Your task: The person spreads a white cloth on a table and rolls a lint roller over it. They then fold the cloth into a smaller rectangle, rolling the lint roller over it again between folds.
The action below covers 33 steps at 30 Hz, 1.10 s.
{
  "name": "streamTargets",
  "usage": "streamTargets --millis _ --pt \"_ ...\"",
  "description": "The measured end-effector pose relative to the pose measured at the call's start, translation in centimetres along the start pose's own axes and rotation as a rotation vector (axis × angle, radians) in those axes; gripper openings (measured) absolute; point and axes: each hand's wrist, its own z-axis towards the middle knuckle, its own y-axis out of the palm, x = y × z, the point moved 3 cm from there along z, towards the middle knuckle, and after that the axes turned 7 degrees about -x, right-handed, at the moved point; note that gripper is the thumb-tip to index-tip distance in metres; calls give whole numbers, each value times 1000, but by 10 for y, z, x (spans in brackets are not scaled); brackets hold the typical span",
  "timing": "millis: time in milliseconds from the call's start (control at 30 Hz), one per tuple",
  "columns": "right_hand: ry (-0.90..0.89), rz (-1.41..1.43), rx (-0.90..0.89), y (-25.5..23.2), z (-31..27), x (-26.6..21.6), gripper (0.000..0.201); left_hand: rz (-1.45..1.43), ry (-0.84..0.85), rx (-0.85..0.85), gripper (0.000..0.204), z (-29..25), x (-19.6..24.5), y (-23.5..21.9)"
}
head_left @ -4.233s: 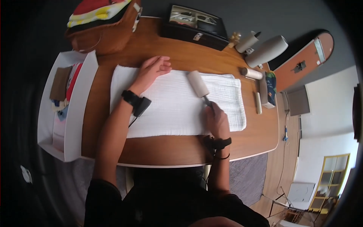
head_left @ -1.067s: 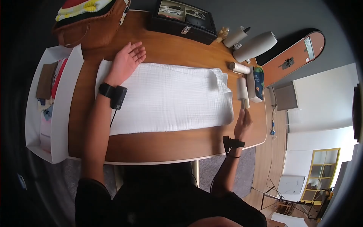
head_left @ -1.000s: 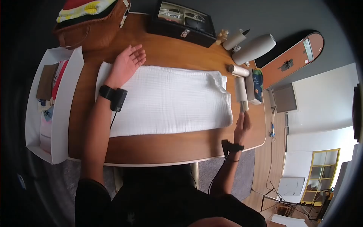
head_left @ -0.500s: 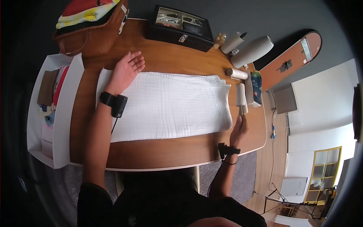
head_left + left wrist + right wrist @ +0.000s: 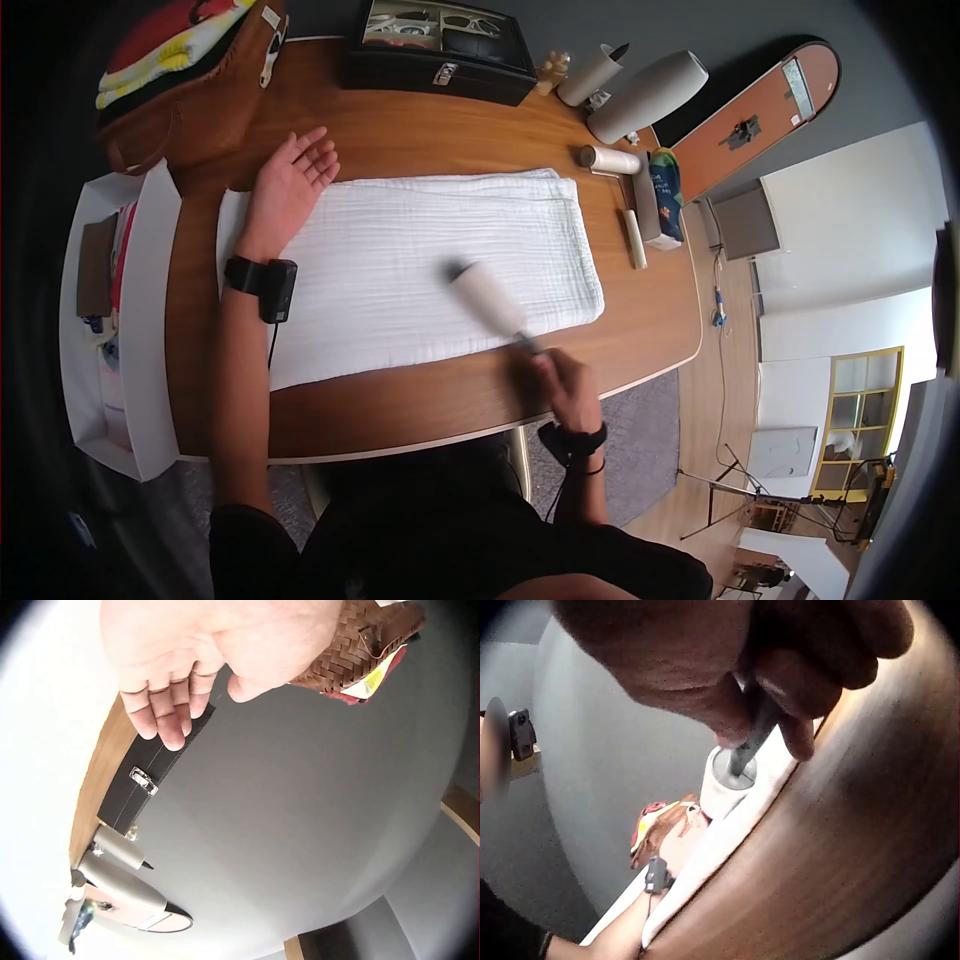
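Observation:
My right hand (image 5: 572,390) grips the dark handle of a lint roller (image 5: 490,300) near the table's front edge. In the head view the roller's blurred pale cylinder overlaps the front middle of a folded white cloth (image 5: 390,240). The right wrist view shows fingers (image 5: 802,682) curled round the handle, with the roller's end (image 5: 731,769) beyond them. My left hand (image 5: 283,200) lies over the cloth's left end, palm turned up and holding nothing. Its fingers (image 5: 161,712) are relaxed and slightly bent in the left wrist view.
A white box (image 5: 150,340) of folded clothes stands left, with a brown woven basket (image 5: 200,125) behind it. Along the back are a black glasses case (image 5: 440,75) and a grey vase (image 5: 650,95). At right lie another lint roller (image 5: 610,160), a white tube (image 5: 635,240) and a small box (image 5: 658,215).
My right hand has brought the lint roller from the table right of the cloth leftward to over its front middle. The left hand keeps its place on the cloth; the head view has shifted.

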Motion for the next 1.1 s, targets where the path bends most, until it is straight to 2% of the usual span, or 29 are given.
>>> streamTargets --millis 67,133,167,267,333,400,467,500,567,633,700,833,867,933,1000,1067,1100 --pt "-59 -15 241 -17 5 26 44 -3 -18 -3 50 1 -1 -3" --pt "140 -139 398 -31 9 44 44 14 6 -45 50 -1 0 -1" --pt "140 -139 447 -35 8 41 43 1 12 -12 49 -2 0 2" --pt "86 90 348 -23 -7 10 41 -10 4 -17 49 1 0 -1" --pt "25 92 126 4 -23 -11 34 4 -11 -5 50 -2 -2 -3" --pt "-92 -96 -163 30 -37 -35 33 30 -19 -5 51 3 3 1" --pt "-274 15 -99 55 -45 -45 36 17 -3 -17 50 0 2 0" --pt "-250 27 -109 54 -53 -43 36 29 13 -7 50 -1 3 -1" --pt "226 -38 -164 35 -61 -26 41 21 -10 -10 49 -3 1 -5" --pt "222 -137 103 17 -68 -1 46 41 1 5 49 0 3 -1" --pt "258 -228 267 -9 -70 36 48 33 -3 12 49 -1 3 0" --pt "272 -271 479 -34 -59 54 45 23 -9 -15 50 0 2 -2" --pt "276 -277 463 -27 -57 43 45 19 -13 1 50 -4 1 -4" --pt "254 -155 256 8 -54 11 39 48 3 -9 50 -2 3 2" --pt "-14 -27 96 52 -58 -37 31 32 -9 -35 50 6 4 -3" --pt "-103 -62 -153 88 -64 -64 29 34 1 15 49 0 3 -2" --pt "-98 -54 -151 88 -66 -65 29 35 -2 -6 50 0 4 -3"
